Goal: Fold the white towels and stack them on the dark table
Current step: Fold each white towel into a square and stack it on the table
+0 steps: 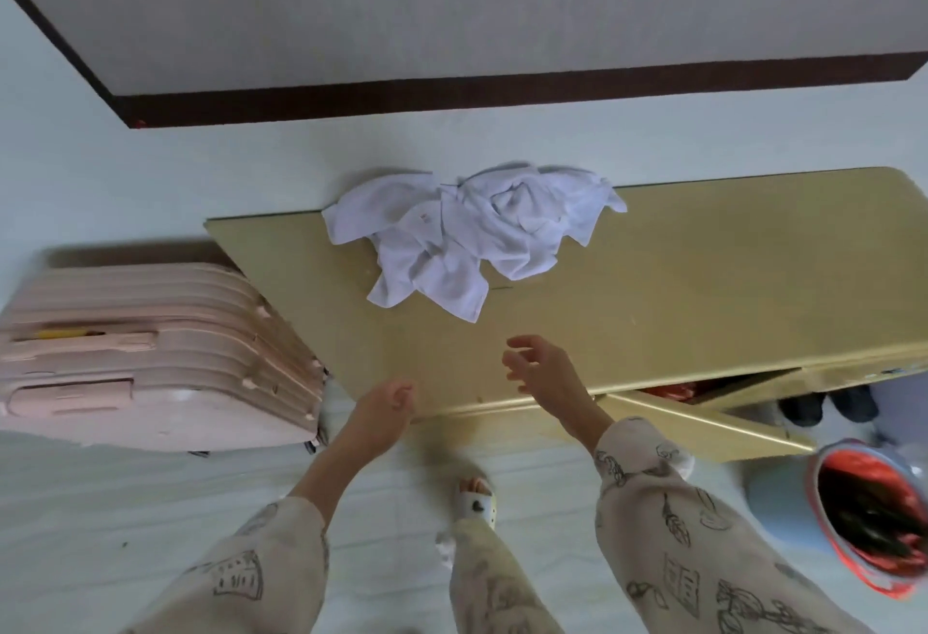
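**Unfolded towel heap on cabinet top, both hands empty**

1. Cabinet (703,282). Long, yellow-tan top, standing against the pale wall. Serves as the work surface at standing height, which is likely why the towels were dropped here. A door below hangs open at the right, with dark and red items inside that are too dim to name. Note: this top is light in colour; no dark table can be identified in view.

2. Suitcase (150,357). Pink, ribbed, lying on the floor just beside the cabinet's left end. Not part of the task.

3. White towels (467,231). Several pieces in one crumpled heap at the back left of the cabinet top, touching the wall, corners splayed outward, one corner reaching toward the front edge. Thin, soft cloth, heavily creased; a small tag shows on one piece. None folded; the task appears unstarted.

4. Bin (874,518). Red-lined, on the floor at lower right.

5. Right hand (547,367). Over the cabinet top, near the heap's front corner, fingers spread and loosely bent, holding nothing; seemingly positioned to take a towel.

6. Left hand (384,407). At the cabinet's front edge, fingers loosely curled, holding nothing.
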The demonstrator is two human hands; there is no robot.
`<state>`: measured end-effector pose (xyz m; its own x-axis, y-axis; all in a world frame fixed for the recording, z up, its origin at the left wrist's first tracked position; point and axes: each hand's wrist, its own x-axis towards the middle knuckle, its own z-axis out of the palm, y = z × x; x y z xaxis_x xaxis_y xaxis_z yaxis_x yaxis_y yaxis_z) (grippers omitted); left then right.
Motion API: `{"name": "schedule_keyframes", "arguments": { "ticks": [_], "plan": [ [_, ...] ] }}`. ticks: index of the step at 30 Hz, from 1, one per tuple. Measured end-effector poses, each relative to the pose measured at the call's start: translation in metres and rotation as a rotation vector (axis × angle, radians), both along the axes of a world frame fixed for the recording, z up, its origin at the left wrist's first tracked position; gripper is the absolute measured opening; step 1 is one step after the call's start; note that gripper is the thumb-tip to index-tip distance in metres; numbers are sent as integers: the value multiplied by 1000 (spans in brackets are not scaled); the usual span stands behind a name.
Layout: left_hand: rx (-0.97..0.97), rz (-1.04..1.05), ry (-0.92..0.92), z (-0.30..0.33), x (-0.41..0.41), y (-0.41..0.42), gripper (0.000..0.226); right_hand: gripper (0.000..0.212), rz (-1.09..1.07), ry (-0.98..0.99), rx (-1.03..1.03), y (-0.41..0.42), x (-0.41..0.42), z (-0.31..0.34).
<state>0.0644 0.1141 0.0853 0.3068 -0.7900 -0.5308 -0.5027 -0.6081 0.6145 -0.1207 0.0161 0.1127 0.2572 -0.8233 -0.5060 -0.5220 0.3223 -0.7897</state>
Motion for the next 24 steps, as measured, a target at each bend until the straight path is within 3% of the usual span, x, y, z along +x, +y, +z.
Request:
{"name": "schedule_keyframes", "arguments": {
  "ticks": [6,10,16,19,22,24],
  "plan": [
    [99,91,32,-37,32,-67,30,39,-12,67,310,-77,44,-48],
    [139,102,79,-53,47,-77,28,11,-91,43,479,-104,73,-69],
    [211,103,112,-71,77,-92,29,8,-309,41,367,-124,103,-95],
    [195,50,114,-70,87,-100,26,24,-364,40,404,-127,109,-95],
    [103,-56,75,-61,89,-112,37,21,-352,-11,375,-130,111,-77],
    [-72,-153,0,-49,83,-124,55,13,-346,-96,359,-134,109,-54]
  ]
}}
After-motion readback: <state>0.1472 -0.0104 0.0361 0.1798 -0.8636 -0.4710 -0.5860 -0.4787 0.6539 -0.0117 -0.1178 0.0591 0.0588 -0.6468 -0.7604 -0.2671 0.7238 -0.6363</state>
